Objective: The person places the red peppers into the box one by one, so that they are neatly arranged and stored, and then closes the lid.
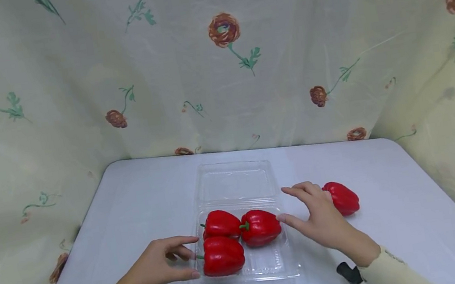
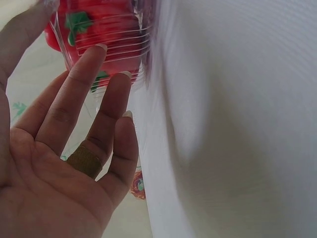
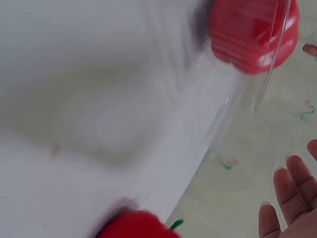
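A clear plastic clamshell container [image 1: 267, 261] lies on the table with its lid [image 1: 235, 182] folded back flat, away from me. Three red bell peppers with green stems sit inside: one at the back left [image 1: 220, 223], one at the right [image 1: 261, 228] and one at the front left [image 1: 223, 256]. My left hand [image 1: 162, 264] is at the container's left side, its fingers loosely spread with the tips right at the ribbed wall [image 2: 116, 49]. Beside the right side is my right hand [image 1: 323, 218], thumb and fingers apart and nothing between them.
Another red bell pepper [image 1: 343, 198] lies on the white table [image 1: 139, 199] just beyond my right hand, partly hidden by it. Flower-printed cloth [image 1: 181, 70] hangs behind the table and at both sides.
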`<state>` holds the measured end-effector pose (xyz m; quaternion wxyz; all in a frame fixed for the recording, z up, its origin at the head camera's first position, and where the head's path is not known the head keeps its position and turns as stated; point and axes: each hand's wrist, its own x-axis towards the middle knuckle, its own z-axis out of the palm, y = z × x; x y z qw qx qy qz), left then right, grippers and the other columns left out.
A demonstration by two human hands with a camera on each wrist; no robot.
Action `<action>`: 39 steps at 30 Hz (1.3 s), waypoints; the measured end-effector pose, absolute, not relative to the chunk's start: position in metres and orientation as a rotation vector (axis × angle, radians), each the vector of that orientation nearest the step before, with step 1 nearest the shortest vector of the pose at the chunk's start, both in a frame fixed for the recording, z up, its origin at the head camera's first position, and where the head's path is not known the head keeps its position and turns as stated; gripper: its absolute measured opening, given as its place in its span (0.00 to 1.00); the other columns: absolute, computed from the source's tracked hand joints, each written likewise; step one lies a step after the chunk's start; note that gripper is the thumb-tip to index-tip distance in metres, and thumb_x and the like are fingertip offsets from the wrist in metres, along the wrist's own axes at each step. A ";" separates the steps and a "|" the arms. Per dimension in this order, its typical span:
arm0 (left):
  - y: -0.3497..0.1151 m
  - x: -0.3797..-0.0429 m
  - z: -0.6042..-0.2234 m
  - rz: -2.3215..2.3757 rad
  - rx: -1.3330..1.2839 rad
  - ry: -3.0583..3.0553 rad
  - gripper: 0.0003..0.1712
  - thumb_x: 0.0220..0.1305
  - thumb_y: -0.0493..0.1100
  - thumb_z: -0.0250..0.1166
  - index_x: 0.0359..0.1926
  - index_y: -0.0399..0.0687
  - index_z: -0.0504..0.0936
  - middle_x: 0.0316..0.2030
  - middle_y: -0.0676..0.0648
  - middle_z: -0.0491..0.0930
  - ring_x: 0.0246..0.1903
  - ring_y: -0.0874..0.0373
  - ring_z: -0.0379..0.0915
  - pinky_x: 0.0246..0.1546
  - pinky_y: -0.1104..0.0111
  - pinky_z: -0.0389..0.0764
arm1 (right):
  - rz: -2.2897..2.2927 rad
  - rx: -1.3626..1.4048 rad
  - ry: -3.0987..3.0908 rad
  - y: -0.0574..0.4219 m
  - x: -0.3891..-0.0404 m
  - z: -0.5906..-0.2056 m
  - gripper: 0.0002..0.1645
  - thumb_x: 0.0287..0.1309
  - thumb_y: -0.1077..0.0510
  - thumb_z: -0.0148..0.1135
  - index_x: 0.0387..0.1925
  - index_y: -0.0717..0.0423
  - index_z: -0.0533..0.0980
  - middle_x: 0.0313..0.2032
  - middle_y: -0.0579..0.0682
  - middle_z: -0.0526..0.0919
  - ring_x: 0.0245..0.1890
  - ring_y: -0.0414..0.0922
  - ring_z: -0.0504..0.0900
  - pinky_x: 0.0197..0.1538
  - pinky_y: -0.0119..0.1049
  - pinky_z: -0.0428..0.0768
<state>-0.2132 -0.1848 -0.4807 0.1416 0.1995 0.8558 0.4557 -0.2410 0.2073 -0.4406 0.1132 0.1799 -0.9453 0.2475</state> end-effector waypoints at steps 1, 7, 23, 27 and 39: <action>-0.185 -0.213 -0.480 1.315 0.578 2.470 0.37 0.49 0.55 0.79 0.61 0.54 0.79 0.37 0.63 0.85 0.43 0.55 0.79 0.45 0.59 0.80 | 0.720 0.512 -2.773 0.213 -0.242 -0.442 0.45 0.45 0.41 0.78 0.64 0.47 0.73 0.57 0.51 0.74 0.57 0.50 0.72 0.54 0.57 0.70; -0.184 -0.214 -0.480 1.315 0.581 2.471 0.37 0.49 0.54 0.79 0.61 0.54 0.79 0.37 0.63 0.85 0.43 0.55 0.79 0.44 0.61 0.80 | 0.733 0.465 -2.746 0.237 -0.245 -0.444 0.43 0.47 0.41 0.77 0.64 0.48 0.73 0.56 0.52 0.75 0.57 0.51 0.72 0.53 0.57 0.72; -0.183 -0.213 -0.477 1.309 0.574 2.466 0.37 0.49 0.53 0.79 0.61 0.53 0.79 0.37 0.62 0.85 0.42 0.57 0.79 0.44 0.60 0.80 | 0.719 0.398 -2.686 0.278 -0.247 -0.448 0.39 0.51 0.45 0.76 0.62 0.54 0.74 0.53 0.57 0.74 0.55 0.57 0.71 0.50 0.62 0.68; -0.183 -0.213 -0.478 1.306 0.576 2.472 0.37 0.49 0.53 0.79 0.61 0.53 0.79 0.37 0.62 0.85 0.42 0.57 0.79 0.44 0.60 0.80 | 0.720 0.370 -2.688 0.289 -0.248 -0.451 0.39 0.51 0.45 0.76 0.62 0.55 0.74 0.53 0.58 0.74 0.55 0.59 0.70 0.49 0.61 0.66; -0.183 -0.213 -0.477 1.300 0.575 2.473 0.37 0.49 0.53 0.79 0.61 0.52 0.79 0.36 0.62 0.85 0.41 0.57 0.79 0.44 0.60 0.81 | 0.700 0.295 -2.700 0.312 -0.249 -0.457 0.40 0.51 0.44 0.75 0.62 0.57 0.73 0.54 0.62 0.73 0.56 0.61 0.69 0.47 0.63 0.65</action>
